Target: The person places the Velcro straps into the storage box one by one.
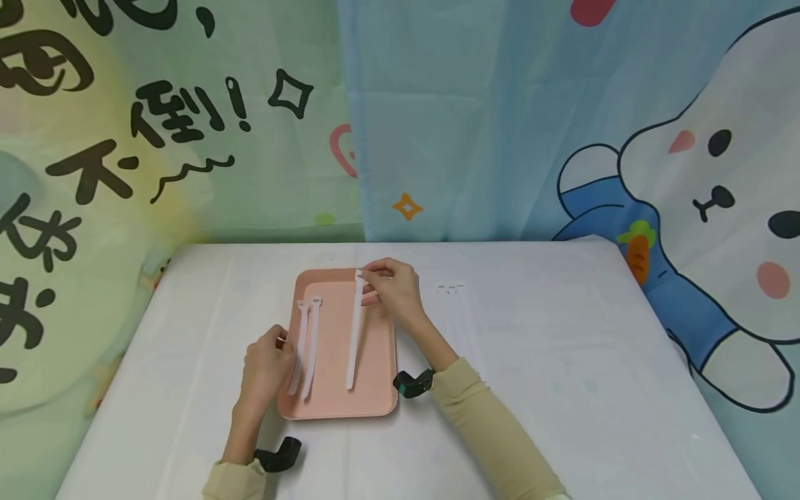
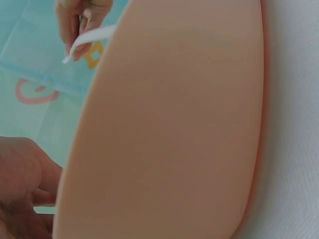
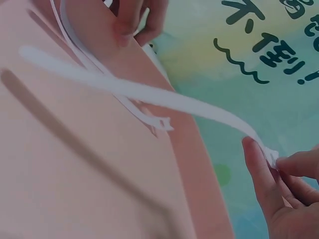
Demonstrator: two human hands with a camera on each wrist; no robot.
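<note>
A pink tray (image 1: 375, 347) lies on the table, with two white cable ties (image 1: 312, 347) along its left side. My right hand (image 1: 395, 288), over the tray's far right part, pinches the head of a third white cable tie (image 1: 355, 340) between thumb and fingers. In the right wrist view this held tie (image 3: 149, 92) bows above the tray and casts a shadow on it. At the left rim, my left hand (image 1: 267, 361) has curled fingers on the tray edge. The tray's outer wall (image 2: 164, 119) fills most of the left wrist view and hides part of the fingers.
A white cloth covers the table (image 1: 562, 382), and a few small dark marks (image 1: 451, 287) show right of the tray. Behind hangs a printed curtain (image 1: 437, 125). Each wrist wears a black camera mount, one of them a left mount (image 1: 279, 455).
</note>
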